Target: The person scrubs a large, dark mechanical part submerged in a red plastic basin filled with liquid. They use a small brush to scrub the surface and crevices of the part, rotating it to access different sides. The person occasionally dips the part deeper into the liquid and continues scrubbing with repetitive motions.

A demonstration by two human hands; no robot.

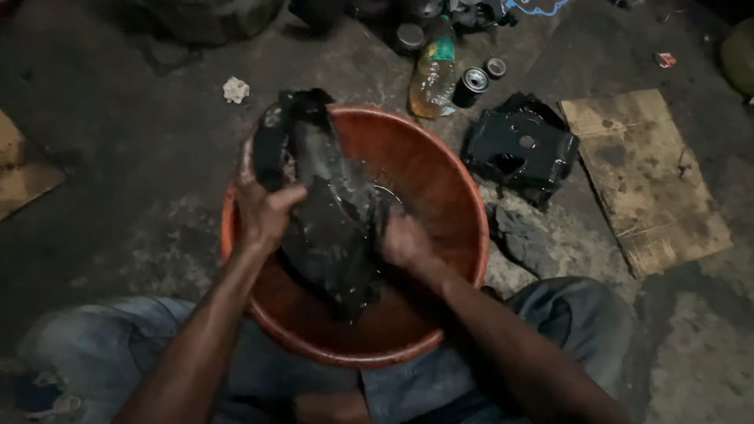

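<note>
Here, from the head view, I see my left hand wrapped around the upper left edge of a dark, wet, greasy part, fingers curled tight on it and thumb across its face. The part stands tilted inside an orange plastic basin, its top end rising above the basin's far-left rim and its lower end down near the bottom, where some liquid glistens. My right hand is closed against the part's right side, low in the basin; whether the fingers pinch something small there I cannot tell. So the part lies between the two hands, touching both. The basin sits on a stained concrete floor between my knees. Further right lie a black metal housing, a plastic bottle of yellowish liquid, two small cans, and a worn cardboard sheet.
</note>
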